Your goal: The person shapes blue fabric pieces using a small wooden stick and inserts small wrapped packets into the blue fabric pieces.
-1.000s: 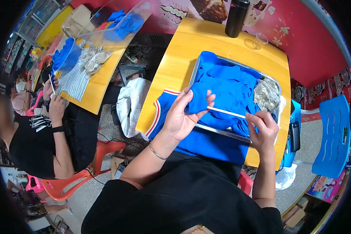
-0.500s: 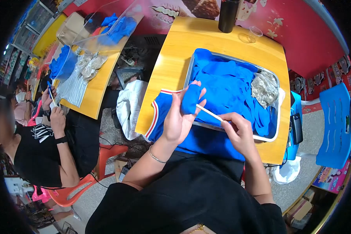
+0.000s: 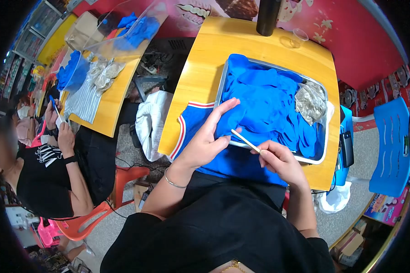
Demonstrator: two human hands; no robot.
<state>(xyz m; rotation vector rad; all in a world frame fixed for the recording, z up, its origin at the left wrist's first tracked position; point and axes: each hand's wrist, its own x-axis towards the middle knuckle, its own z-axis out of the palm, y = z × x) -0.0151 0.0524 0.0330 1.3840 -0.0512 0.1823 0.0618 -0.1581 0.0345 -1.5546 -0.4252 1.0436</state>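
My right hand (image 3: 280, 161) pinches a thin white stick (image 3: 245, 139), whose free end points up and left toward my other hand. My left hand (image 3: 208, 139) is at the near left edge of the metal tray (image 3: 324, 152), its fingers against blue fabric; whether it grips a separate piece cannot be made out. Many blue fabric pieces (image 3: 264, 100) fill the tray, with a crumpled clear plastic bag (image 3: 310, 103) at its right end. Under the tray's near side lies a blue garment (image 3: 193, 119) with red and white trim.
A black bottle (image 3: 267, 18) and a clear cup (image 3: 298, 38) stand at the table's far edge. At the left, a co-worker (image 3: 43, 177) holds a similar stick beside another table (image 3: 116, 98). A blue chair (image 3: 389, 145) is at the right.
The blue piece held upright in my left hand is now down against the tray's fabric, and the stick's tip has come away from it. My right hand has shifted left.
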